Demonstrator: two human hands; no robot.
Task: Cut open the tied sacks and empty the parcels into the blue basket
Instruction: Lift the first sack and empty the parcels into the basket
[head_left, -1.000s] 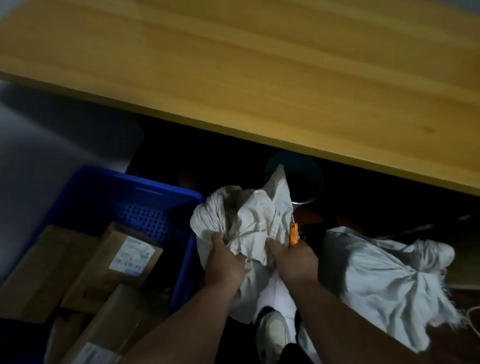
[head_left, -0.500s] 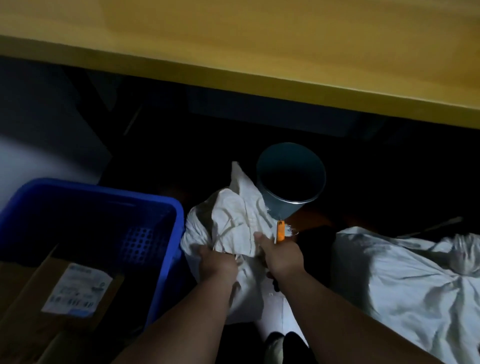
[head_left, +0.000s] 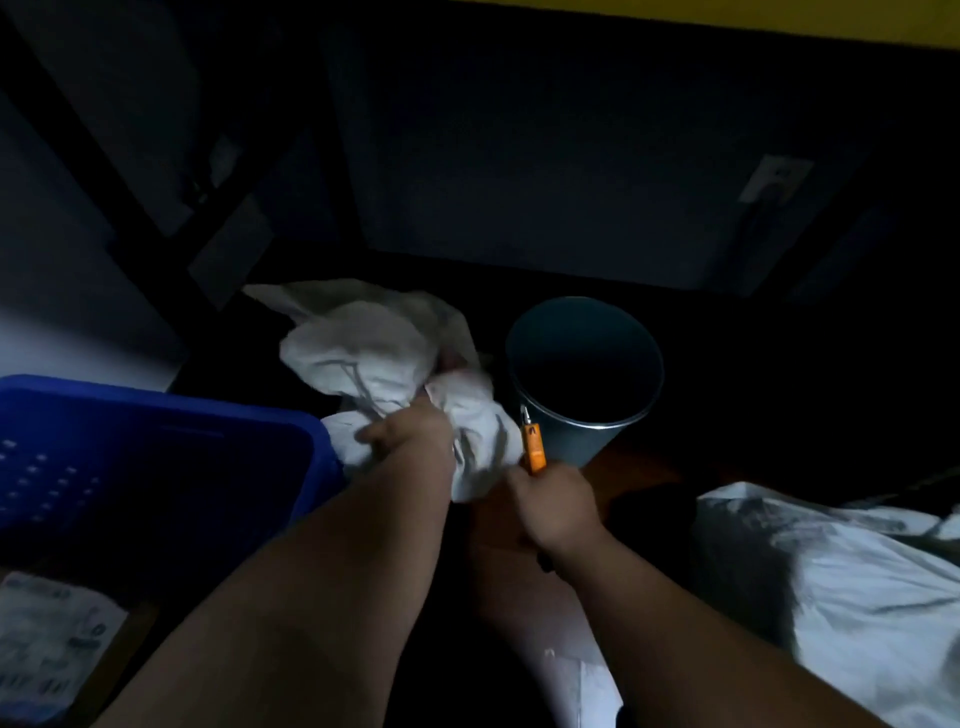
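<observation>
Dim light under the desk, and the round metal bin (head_left: 584, 379) is the marker here. Just left of the bin, touching its wall, sits the crumpled white sack (head_left: 387, 374), and the left hand (head_left: 410, 434) has a fistful of its cloth, fingers curled tight into the folds on the sack's near side. Right in front of the bin, the right hand (head_left: 553, 506) is wrapped around an orange utility knife (head_left: 535, 447), handle poking up out of the fist, small metal tip level with the bin's near rim and right beside the sack's edge; whether tip and cloth touch is too dark to tell. Further left of the bin, past the sack, stands the blue basket (head_left: 166, 467), its corner against the cloth, a labelled parcel (head_left: 49, 642) showing low inside. Right of the bin and nearer the camera, a second white sack (head_left: 852, 597) lies slumped.
</observation>
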